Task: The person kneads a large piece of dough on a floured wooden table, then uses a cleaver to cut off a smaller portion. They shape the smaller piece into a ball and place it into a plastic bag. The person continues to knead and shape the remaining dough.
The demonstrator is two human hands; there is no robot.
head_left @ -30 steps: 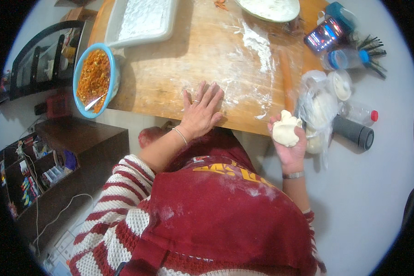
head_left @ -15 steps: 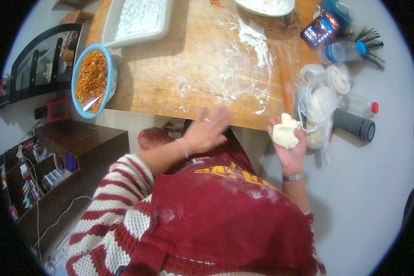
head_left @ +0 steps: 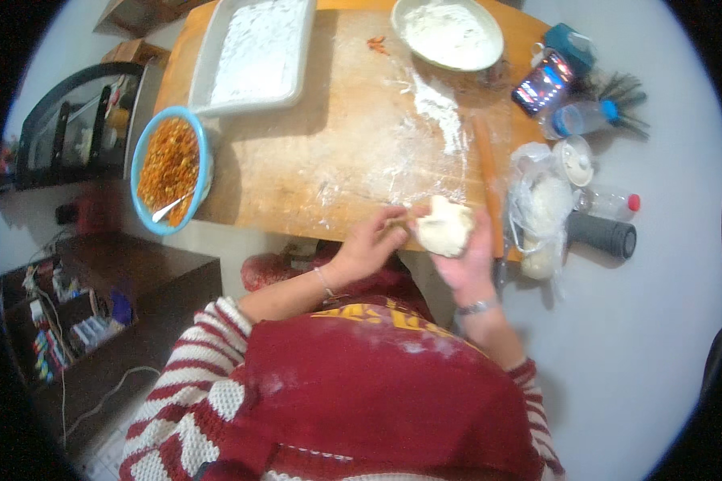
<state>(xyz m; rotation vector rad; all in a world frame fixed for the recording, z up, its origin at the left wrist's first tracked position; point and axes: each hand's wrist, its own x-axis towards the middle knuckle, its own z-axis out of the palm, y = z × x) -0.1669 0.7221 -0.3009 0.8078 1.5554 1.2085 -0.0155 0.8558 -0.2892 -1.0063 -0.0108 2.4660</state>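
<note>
A head-worn fisheye looks down over the table (head_left: 289,172).

The right hand (head_left: 472,258) held dough (head_left: 445,231) at the near edge of the table (head_left: 297,172); the left hand (head_left: 371,243), fingers curled, was at the dough's left side. A rolling pin (head_left: 488,184) lay rightward, near a bag (head_left: 544,207); leftward stood a bowl (head_left: 205,160) and tray (head_left: 249,104).

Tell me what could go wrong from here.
The soft-looking dough, held in the right hand near the front edge of the table, might slip and drop past that edge.

The blue bowl of orange filling sits at the table's left edge, so a knock could tip it off.

The rolling pin lies loose close to the right hand; a bump might set it rolling.
</note>
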